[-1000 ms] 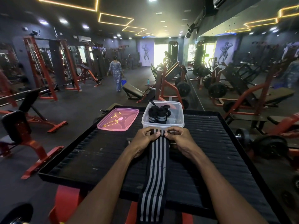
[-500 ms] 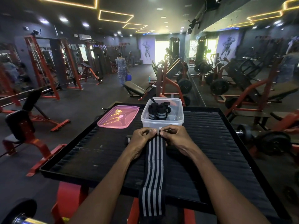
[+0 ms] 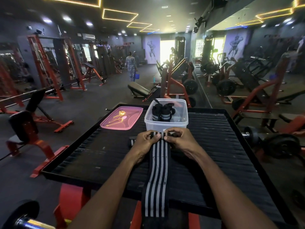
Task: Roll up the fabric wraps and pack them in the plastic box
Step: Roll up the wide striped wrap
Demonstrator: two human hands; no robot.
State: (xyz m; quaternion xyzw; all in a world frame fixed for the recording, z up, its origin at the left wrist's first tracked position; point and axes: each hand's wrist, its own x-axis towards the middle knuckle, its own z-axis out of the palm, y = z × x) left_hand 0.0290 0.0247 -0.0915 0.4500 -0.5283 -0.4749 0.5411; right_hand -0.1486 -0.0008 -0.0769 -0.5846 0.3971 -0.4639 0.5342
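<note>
A long black fabric wrap with grey stripes lies along the black ribbed platform and hangs over its near edge. Its far end is a small tight roll, pinched between my left hand and my right hand, which hold it from either side. Just beyond my hands stands the clear plastic box, open, with two rolled wraps upright inside. Part of another striped wrap peeks out left of my left hand.
The box's pink lid lies flat to the left of the box. Red gym benches, racks and weight plates surround the platform. A dumbbell sits off the right edge. A person walks away in the far aisle.
The roll at the wrap's far end has grown slightly as my fingers turn it toward me. The hanging tail has shortened a little. The person in the distance has walked farther away.
</note>
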